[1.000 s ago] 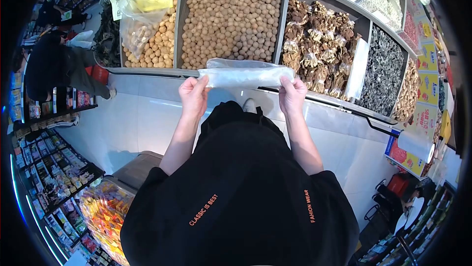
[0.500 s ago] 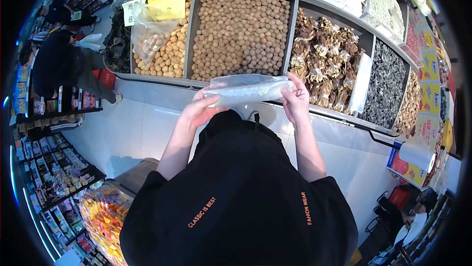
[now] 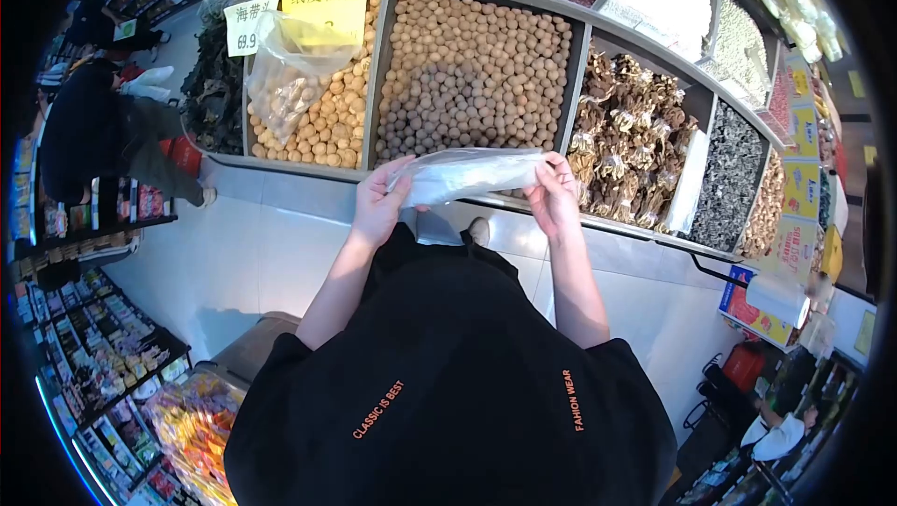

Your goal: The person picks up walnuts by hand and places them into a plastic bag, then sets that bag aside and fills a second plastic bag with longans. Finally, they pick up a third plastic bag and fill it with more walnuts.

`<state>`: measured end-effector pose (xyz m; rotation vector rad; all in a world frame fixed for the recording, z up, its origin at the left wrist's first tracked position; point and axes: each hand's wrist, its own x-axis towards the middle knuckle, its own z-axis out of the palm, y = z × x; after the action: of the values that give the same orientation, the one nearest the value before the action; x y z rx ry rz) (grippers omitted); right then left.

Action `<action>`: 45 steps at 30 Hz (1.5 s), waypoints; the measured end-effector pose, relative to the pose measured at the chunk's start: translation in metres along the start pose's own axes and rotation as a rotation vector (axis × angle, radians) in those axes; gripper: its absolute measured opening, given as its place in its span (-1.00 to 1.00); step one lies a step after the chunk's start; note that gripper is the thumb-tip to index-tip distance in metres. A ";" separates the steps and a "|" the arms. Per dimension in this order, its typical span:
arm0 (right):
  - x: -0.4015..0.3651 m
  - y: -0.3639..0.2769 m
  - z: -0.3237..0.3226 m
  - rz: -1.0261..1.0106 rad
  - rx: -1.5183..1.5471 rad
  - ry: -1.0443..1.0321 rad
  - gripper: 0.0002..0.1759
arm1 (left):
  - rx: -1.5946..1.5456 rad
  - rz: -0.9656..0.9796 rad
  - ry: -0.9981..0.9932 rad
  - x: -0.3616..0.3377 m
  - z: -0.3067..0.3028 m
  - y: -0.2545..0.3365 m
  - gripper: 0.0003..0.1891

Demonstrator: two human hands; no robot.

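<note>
Bulk bins [image 3: 635,132] fill the shop; below the nut bin [image 3: 472,57] our left hand [image 3: 378,202] and right hand [image 3: 554,198] pinch an empty plastic bag [image 3: 467,174], not yet opened.

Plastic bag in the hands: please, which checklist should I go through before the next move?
1. Both hands grip the plastic bag: ok. The left hand pinches one end and the right hand the other.
2. Bag mouth open: cannot tell. The bag looks flat.
3. Bag empty: ok. Nothing shows inside it.
4. Round brown nuts uncovered, just beyond the bag: ok.
5. Other person stands apart: ok, far to the left.
</note>
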<state>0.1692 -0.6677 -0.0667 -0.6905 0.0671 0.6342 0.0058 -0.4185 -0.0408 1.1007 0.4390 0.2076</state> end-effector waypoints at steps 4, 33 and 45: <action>0.004 0.043 0.022 0.161 0.276 -0.360 -0.34 | -0.202 0.045 0.081 0.019 -0.013 0.019 -0.61; 0.016 0.082 0.067 0.113 -0.599 0.343 -0.89 | 0.050 -0.508 -0.202 0.083 -0.115 0.021 -0.62; 0.061 0.013 0.016 0.044 -0.918 0.323 -0.72 | 0.642 -0.365 -0.321 0.170 -0.067 0.025 -0.76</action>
<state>0.2087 -0.6182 -0.0775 -1.6806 0.0899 0.5756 0.1297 -0.2897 -0.0848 1.6215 0.4175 -0.4592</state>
